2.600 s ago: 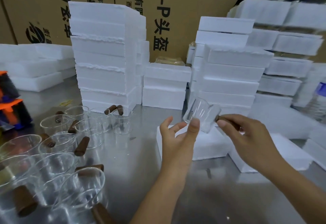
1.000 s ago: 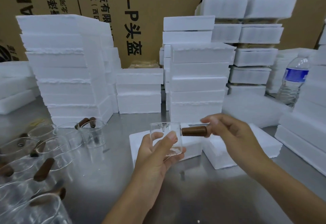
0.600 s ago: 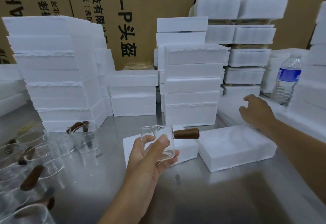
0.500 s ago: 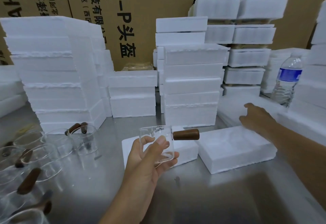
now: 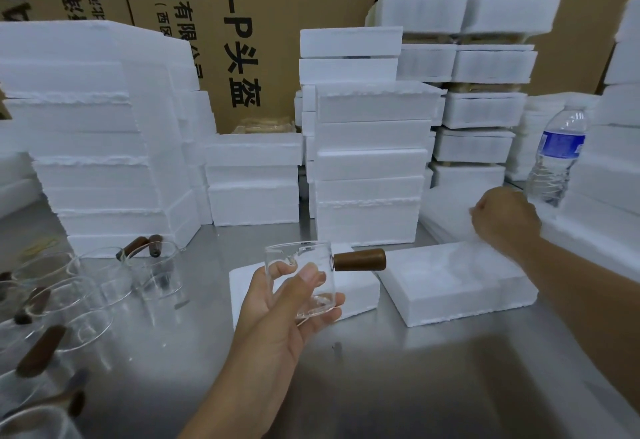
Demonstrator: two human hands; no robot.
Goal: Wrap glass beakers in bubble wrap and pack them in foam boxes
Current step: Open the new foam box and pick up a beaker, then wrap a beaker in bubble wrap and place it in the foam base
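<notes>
My left hand (image 5: 277,317) holds a clear glass beaker (image 5: 360,260) upright above the steel table (image 5: 381,379), fingers curled round the glass, its brown wooden handle pointing right. My right hand (image 5: 505,220) is out at the right, fingers curled, pinching a thin white wrap sheet (image 5: 446,213) on a low stack of such sheets. Two low foam box halves lie between my hands: one (image 5: 450,286) to the right of the beaker, one (image 5: 356,289) partly hidden behind it.
Several more handled glass beakers (image 5: 86,286) crowd the table's left. Tall stacks of white foam boxes (image 5: 370,161) (image 5: 97,134) line the back, with cardboard cartons (image 5: 242,40) behind. A water bottle (image 5: 557,158) stands at the right among more foam.
My right hand let go of the beaker's handle, reached right to the sheet stack and curled its fingers on a sheet. My left hand kept the beaker almost still.
</notes>
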